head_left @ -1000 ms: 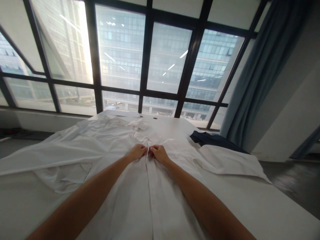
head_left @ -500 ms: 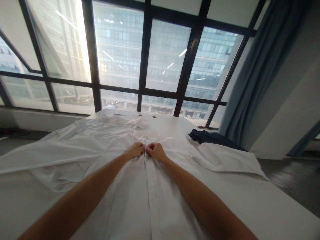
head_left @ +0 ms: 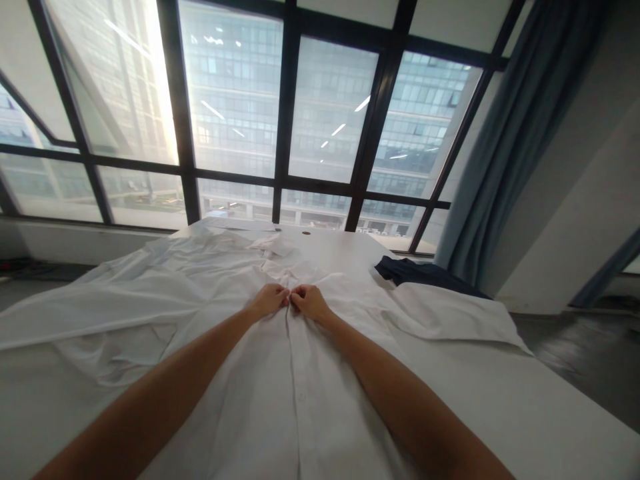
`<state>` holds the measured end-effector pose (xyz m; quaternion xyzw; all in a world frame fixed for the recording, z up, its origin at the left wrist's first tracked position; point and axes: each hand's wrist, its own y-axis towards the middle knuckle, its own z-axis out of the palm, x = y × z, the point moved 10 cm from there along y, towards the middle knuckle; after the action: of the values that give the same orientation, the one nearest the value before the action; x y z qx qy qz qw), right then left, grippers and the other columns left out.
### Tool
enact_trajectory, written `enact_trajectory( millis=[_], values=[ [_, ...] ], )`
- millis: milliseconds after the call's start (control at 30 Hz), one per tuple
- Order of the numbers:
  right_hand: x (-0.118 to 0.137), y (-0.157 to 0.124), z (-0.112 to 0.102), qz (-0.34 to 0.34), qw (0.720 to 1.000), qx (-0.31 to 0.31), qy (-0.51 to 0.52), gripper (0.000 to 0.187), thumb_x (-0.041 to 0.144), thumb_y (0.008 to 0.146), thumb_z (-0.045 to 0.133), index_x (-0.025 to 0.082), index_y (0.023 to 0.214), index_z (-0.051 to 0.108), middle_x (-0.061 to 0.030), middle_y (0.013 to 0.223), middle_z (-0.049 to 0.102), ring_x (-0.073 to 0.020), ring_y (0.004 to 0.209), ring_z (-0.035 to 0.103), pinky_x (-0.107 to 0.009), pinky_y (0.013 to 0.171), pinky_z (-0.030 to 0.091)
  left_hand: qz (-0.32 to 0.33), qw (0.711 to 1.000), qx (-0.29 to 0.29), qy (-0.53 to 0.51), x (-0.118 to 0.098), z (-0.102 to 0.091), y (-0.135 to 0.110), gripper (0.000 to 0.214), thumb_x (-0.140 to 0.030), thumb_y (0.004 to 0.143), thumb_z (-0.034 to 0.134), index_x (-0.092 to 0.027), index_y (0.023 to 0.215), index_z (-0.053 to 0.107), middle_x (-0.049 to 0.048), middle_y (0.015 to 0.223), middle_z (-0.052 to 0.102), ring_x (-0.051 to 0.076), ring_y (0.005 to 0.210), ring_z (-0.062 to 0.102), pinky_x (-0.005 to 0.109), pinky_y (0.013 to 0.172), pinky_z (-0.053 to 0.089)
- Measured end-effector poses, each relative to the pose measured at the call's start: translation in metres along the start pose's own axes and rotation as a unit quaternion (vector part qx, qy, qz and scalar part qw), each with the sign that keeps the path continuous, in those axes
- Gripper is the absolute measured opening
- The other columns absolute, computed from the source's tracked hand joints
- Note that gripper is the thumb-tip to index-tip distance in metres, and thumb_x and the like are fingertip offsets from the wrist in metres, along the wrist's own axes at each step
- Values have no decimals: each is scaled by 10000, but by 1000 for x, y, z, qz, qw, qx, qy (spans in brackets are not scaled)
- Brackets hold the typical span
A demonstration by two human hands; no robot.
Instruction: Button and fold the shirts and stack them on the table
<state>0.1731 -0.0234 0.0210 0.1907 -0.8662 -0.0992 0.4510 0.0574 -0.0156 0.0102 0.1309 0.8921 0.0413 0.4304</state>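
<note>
A white button-up shirt (head_left: 260,400) lies spread out with its collar away from me and its front placket running toward me. My left hand (head_left: 270,300) pinches the placket edge near the upper chest. Right beside it, my right hand (head_left: 309,302) is closed on the other side of the same opening, fingertips almost touching those of the left. Whatever small button sits between the fingertips is hidden. Lower on the placket a button (head_left: 301,397) shows faintly. One sleeve (head_left: 455,313) stretches out to the right.
More white cloth (head_left: 170,260) lies rumpled at the left on the white table (head_left: 560,407). A dark navy garment (head_left: 425,275) rests beyond the right sleeve. Large black-framed windows (head_left: 280,100) stand behind the table, with a blue-grey curtain (head_left: 495,160) at the right.
Both hands stay at the same spot on the placket, with only slight finger movement. The whole view has shifted a little.
</note>
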Motion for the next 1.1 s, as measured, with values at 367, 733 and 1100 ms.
enact_trajectory(
  millis=[367,733,1100],
  values=[
    [-9,3,11,38,992,62,101,159,161,764,498,135,666,622,16,572,619,-70,462,538,-149,477,391,5,999,3,-34,-2,4,-3,268,-284,824,448,-170,588,505,-44,456,460,78,408,393,199,441,292],
    [14,-4,-11,-14,993,-39,-112,202,261,800,579,136,728,719,-43,670,714,-114,593,618,-177,568,396,33,999,0,-14,-6,4,-1,364,-360,845,409,-148,614,593,-3,496,526,110,450,479,219,472,335],
    [16,-7,-5,-29,993,-36,-111,168,241,784,591,142,768,726,-45,694,721,-125,601,620,-189,565,401,63,997,-21,36,-4,-3,1,302,-328,783,507,-118,760,722,41,685,682,154,642,573,231,582,383]
  ],
)
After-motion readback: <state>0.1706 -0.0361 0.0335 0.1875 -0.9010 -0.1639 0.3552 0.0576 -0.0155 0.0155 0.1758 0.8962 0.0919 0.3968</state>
